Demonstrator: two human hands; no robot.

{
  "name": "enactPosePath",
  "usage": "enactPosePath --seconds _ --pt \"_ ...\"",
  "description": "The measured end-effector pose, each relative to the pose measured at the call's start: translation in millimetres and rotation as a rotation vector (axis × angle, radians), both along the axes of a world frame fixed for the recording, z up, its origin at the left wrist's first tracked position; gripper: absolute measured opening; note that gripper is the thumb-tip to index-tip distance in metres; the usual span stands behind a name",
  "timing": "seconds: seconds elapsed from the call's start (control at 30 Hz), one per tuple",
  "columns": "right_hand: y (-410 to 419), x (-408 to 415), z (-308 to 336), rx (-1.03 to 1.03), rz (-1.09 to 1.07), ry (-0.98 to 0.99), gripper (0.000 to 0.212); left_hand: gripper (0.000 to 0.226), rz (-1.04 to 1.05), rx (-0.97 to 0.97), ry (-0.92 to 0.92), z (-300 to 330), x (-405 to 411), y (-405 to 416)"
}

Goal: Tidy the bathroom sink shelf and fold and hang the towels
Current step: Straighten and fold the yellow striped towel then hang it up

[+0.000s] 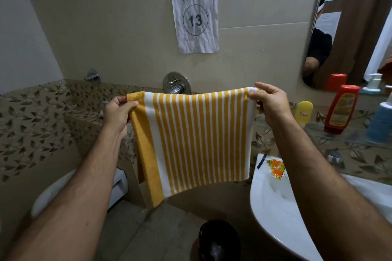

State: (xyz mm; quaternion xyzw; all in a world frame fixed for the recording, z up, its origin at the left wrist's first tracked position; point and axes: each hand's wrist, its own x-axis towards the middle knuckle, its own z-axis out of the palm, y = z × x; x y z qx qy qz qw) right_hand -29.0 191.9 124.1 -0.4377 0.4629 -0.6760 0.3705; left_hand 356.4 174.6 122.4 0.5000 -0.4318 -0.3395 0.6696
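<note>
From the head camera, the person is holding up a soft yellow-and-white striped cloth towel (194, 140) in front of the tiled wall. The left hand (118, 114) is pinching the top corner on its side, thumb on the front. The right hand (269, 101) is pinching the other top corner. Both hands are pulling apart, so the top edge is stretching nearly straight between them and the rest is hanging down flat below them. It looks already doubled, because a second layer is peeking out under the left hand. Holding it by two corners like this is probably helping the person line it up for another fold or for hanging.

Just past the right hand, a glass shelf (347, 140) is carrying a small yellow plastic bottle (303, 111) and a tall red squeeze bottle (341, 109). Below the right arm, a white sink basin (273, 210) is holding a small orange sachet (277, 168). These probably need tidying later.
</note>
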Motion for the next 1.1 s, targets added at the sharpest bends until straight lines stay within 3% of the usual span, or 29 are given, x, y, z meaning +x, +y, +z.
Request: enactPosePath --seconds 0.27,0.47,0.97,1.1 --pt "14 4 -2 -0.078 0.029 0.086 0.028 0.023 -0.023 -0.026 0.062 -8 4 -3" --pt "21 9 4 -0.201 0.021 0.025 0.018 0.038 -0.044 -0.051 0.065 -8 6 -4" --pt "25 11 10 -0.286 -0.025 0.182 0.024 0.045 -0.059 -0.141 0.097 -12 -5 -1" --pt "25 10 11 -0.246 -0.014 0.334 0.042 0.045 -0.071 -0.158 0.142 -17 -10 -3"
